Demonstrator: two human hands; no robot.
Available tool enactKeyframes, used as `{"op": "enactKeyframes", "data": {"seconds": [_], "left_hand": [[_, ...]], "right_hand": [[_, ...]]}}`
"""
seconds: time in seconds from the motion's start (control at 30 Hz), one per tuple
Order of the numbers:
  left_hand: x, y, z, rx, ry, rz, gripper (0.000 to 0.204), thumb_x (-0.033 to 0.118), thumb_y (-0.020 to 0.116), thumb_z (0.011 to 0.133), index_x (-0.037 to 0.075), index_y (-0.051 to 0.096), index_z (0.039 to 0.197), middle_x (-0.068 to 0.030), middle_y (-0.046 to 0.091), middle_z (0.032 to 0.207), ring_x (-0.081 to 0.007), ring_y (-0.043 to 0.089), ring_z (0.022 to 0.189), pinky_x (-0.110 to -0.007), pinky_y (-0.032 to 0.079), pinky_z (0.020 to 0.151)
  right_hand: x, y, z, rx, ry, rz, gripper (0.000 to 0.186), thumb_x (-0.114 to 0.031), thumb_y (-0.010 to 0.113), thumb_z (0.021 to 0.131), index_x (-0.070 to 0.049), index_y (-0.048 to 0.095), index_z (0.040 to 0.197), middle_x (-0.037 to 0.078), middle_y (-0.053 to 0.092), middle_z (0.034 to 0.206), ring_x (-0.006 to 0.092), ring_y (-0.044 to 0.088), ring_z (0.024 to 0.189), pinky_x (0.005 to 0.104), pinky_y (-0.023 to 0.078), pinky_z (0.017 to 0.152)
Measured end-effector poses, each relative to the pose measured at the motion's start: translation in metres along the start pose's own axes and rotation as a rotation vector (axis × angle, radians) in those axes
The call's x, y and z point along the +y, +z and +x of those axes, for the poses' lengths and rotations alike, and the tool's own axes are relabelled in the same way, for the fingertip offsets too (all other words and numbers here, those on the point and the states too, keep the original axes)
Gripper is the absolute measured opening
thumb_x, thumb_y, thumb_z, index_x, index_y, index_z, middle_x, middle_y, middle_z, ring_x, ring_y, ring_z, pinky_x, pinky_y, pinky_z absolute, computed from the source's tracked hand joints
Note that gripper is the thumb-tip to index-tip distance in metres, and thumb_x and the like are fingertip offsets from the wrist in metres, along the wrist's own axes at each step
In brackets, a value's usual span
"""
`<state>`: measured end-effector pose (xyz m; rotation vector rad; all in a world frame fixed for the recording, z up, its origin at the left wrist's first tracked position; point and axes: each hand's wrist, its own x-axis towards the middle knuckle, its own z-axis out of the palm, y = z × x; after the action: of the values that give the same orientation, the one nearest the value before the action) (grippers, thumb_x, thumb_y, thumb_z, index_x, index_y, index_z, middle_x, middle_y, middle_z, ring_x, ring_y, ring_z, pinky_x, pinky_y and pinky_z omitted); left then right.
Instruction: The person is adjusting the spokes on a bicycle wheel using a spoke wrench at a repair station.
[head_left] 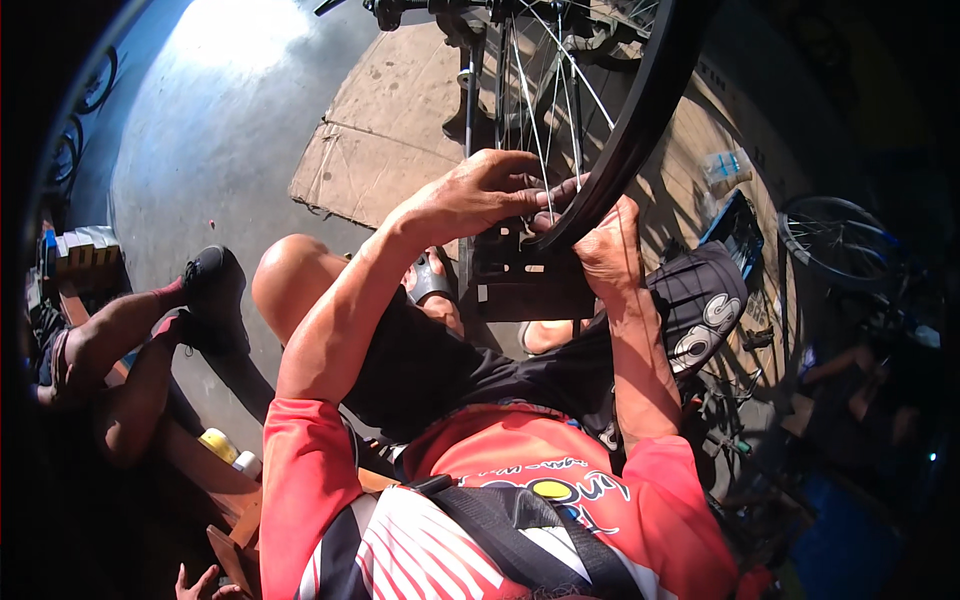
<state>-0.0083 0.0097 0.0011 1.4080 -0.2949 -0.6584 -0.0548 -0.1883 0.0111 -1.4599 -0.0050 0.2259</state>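
A bicycle wheel stands in front of me, its black rim (655, 105) curving down between my hands. Thin silvery spokes (530, 100) run inward from it. From the left, my left hand (480, 195) reaches in, with thumb and fingers closed around the lower end of a spoke, just inside the rim. My right hand (608, 245) is closed around the rim from its outer side, and some fingers come through beside the spokes near the left fingertips. Whether a small part sits between the fingertips is hidden. Below the rim is a dark slotted metal stand (530, 290).
Flattened cardboard (375, 120) covers part of the grey floor. A blue tray (735, 235) and a clear plastic packet (727, 170) lie on the right, with another bicycle wheel (840, 235) beyond. At left, another person's legs (150, 350) extend beside a wooden bench (200, 455).
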Motion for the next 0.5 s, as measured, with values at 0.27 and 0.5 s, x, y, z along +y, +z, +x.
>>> {"op": "enactKeyframes", "data": {"seconds": [0.27, 0.5], "left_hand": [[-0.006, 0.023, 0.011, 0.209, 0.244, 0.401, 0.030, 0.021, 0.074, 0.086, -0.004, 0.066, 0.100, -0.0188, 0.070, 0.077, -0.0246, 0.069, 0.073, -0.040, 0.052, 0.067], [0.012, 0.019, -0.002, 0.217, 0.036, 0.447, 0.032, 0.015, 0.066, 0.092, 0.001, 0.063, 0.121, -0.0116, 0.069, 0.109, -0.0210, 0.067, 0.099, -0.033, 0.055, 0.082]], "right_hand": [[0.008, -0.013, -0.001, -0.029, 0.030, 0.076, 0.032, 0.007, 0.075, 0.082, 0.004, 0.059, 0.109, 0.007, 0.069, 0.094, 0.0114, 0.068, 0.083, 0.0246, 0.059, 0.075], [0.003, -0.006, 0.002, 0.122, 0.056, 0.185, 0.020, 0.003, 0.076, 0.083, 0.002, 0.064, 0.099, 0.008, 0.071, 0.088, 0.0121, 0.069, 0.074, 0.0273, 0.059, 0.067]]}}
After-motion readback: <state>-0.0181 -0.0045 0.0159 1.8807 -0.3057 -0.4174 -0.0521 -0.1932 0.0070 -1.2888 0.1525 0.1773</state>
